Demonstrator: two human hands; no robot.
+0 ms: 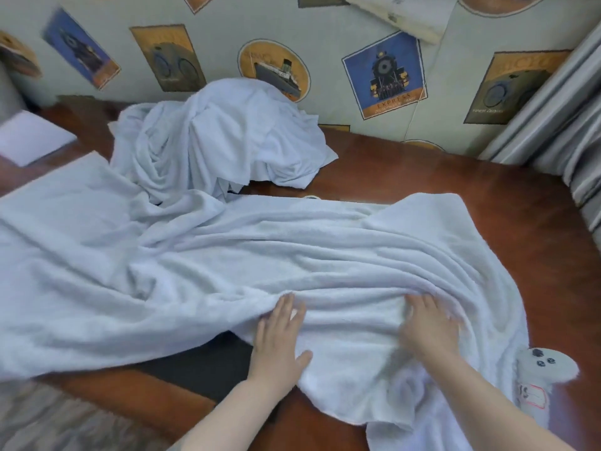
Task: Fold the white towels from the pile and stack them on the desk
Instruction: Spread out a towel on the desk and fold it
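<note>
A large white towel (227,262) lies spread and rumpled across the reddish-brown wooden desk (422,170), its long folds running from the left edge of the view to the right, its near edge spilling over the desk's front; both hands lie on it near that front edge. The left hand (279,336) rests palm down with fingers straight and slightly spread, the fingertips at a ridge of bunched cloth, gripping nothing; the right hand (429,327) likewise lies flat on the towel, fingers extended and pressing the cloth, though the fingertips are partly sunk in the folds. Behind the spread towel, against the wall, sits the pile of white towels (214,138), heaped and unfolded, touching the far edge of the spread one. A white game controller (543,369) lies at the right, just beside the towel's edge; a dark mat (201,369) shows beneath the towel near the left forearm; wallpaper with train and ship prints (383,73) backs the desk; grey curtains (559,131) hang at the right.
</note>
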